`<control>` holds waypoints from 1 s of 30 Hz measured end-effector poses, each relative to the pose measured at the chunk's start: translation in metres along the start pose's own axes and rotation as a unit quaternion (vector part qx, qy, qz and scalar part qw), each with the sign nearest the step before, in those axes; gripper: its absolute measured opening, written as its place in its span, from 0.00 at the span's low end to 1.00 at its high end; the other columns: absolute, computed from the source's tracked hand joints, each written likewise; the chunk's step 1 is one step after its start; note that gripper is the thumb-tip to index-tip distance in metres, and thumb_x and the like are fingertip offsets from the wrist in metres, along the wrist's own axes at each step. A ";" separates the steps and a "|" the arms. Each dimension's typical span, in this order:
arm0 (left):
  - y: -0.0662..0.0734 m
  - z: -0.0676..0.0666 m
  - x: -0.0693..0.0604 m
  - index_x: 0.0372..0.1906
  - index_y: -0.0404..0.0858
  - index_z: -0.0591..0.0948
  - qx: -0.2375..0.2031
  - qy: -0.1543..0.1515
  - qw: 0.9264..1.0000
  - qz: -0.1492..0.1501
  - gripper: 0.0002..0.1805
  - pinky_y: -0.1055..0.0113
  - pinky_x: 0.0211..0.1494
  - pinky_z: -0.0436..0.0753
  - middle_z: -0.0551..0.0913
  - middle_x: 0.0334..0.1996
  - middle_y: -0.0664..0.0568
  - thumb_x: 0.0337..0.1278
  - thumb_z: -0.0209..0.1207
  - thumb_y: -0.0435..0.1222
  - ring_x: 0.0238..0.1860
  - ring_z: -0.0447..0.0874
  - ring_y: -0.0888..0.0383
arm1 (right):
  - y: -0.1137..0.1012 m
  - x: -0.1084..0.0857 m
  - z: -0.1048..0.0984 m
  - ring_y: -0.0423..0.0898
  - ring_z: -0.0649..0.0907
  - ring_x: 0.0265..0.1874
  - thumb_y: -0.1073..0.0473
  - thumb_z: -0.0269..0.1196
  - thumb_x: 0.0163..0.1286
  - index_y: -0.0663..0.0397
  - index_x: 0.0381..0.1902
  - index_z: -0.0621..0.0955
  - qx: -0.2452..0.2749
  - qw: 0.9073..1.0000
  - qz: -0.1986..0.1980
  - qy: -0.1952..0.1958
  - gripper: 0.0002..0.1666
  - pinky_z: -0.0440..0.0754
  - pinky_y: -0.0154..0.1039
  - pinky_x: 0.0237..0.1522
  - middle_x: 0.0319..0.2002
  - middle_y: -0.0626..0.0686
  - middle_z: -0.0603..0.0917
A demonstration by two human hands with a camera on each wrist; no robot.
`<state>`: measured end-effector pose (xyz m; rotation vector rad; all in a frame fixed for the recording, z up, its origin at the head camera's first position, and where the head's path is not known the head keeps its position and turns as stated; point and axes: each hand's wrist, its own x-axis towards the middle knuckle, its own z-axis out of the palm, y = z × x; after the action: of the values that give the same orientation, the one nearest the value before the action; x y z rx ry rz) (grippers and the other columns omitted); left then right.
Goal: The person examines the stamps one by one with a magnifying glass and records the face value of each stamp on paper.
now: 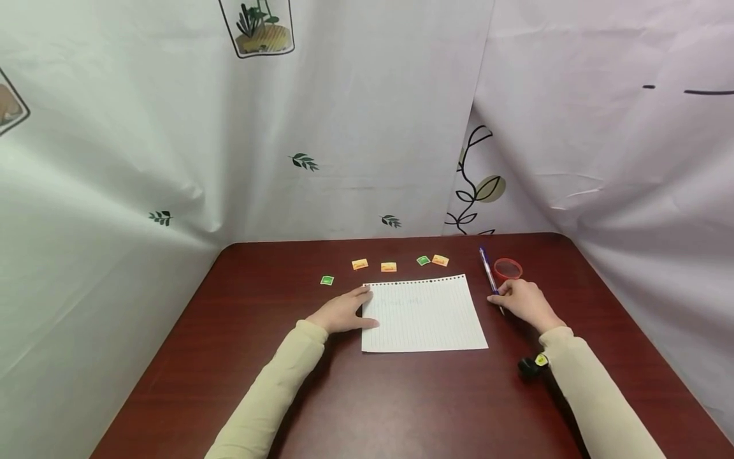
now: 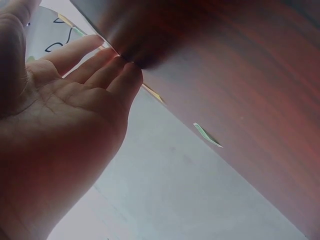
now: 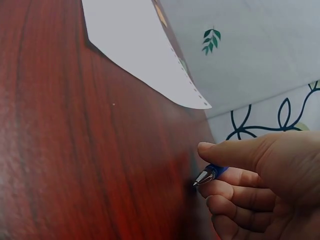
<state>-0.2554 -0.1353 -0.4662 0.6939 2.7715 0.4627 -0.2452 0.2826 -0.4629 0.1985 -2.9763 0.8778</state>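
Observation:
A lined sheet of paper (image 1: 424, 319) with a punched top edge lies on the table, faint writing near its top. My left hand (image 1: 344, 311) rests at the sheet's left edge, fingers and thumb spread; in the left wrist view its fingers (image 2: 95, 65) look extended. To the right of the sheet, my right hand (image 1: 524, 303) pinches a blue pen (image 1: 486, 264) near its tip. In the right wrist view the metal tip of the pen (image 3: 204, 176) pokes out between thumb and fingers, pointing away from the palm.
Behind the paper lie orange slips (image 1: 388, 267) and green slips (image 1: 327, 280). A red round object (image 1: 508, 268) sits just beyond my right hand. A small black device (image 1: 529, 368) with a yellow mark is at the right wrist. White printed cloth (image 1: 367, 127) hangs around the dark red table (image 1: 447, 408).

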 end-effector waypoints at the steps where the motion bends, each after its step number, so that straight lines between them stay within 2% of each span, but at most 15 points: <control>1: 0.000 0.000 0.000 0.75 0.37 0.67 0.000 0.001 1.000 0.001 0.45 0.54 0.71 0.70 0.62 0.76 0.45 0.59 0.67 0.55 0.75 0.62 0.49 | 0.000 0.000 0.000 0.45 0.76 0.23 0.52 0.73 0.63 0.62 0.33 0.83 0.001 1.000 0.000 0.002 0.17 0.73 0.41 0.28 0.21 0.48 0.80; 6: 0.000 0.000 0.000 0.75 0.37 0.67 0.003 0.000 1.000 0.000 0.46 0.54 0.71 0.70 0.62 0.77 0.45 0.59 0.67 0.56 0.75 0.62 0.49 | 0.001 0.000 0.002 0.45 0.77 0.23 0.52 0.72 0.63 0.62 0.34 0.84 -0.002 1.000 0.002 0.004 0.17 0.73 0.40 0.29 0.21 0.47 0.81; 17: -0.002 0.000 0.000 0.76 0.37 0.65 0.004 -0.003 1.000 0.006 0.46 0.55 0.72 0.68 0.60 0.77 0.46 0.60 0.66 0.57 0.76 0.59 0.50 | -0.004 -0.002 0.007 0.45 0.76 0.22 0.54 0.73 0.63 0.59 0.29 0.84 -0.022 1.000 0.005 0.017 0.14 0.73 0.42 0.28 0.17 0.45 0.79; 30: -0.003 0.000 0.000 0.76 0.37 0.66 0.000 0.000 1.000 0.011 0.46 0.54 0.72 0.68 0.61 0.77 0.46 0.60 0.66 0.56 0.76 0.60 0.49 | -0.003 -0.005 0.012 0.47 0.77 0.24 0.54 0.73 0.63 0.62 0.34 0.85 -0.021 0.999 0.012 0.037 0.15 0.76 0.46 0.30 0.21 0.48 0.81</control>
<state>-0.2567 -0.1371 -0.4676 0.7250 2.7672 0.4659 -0.2404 0.2745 -0.4721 0.1256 -2.9307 0.8051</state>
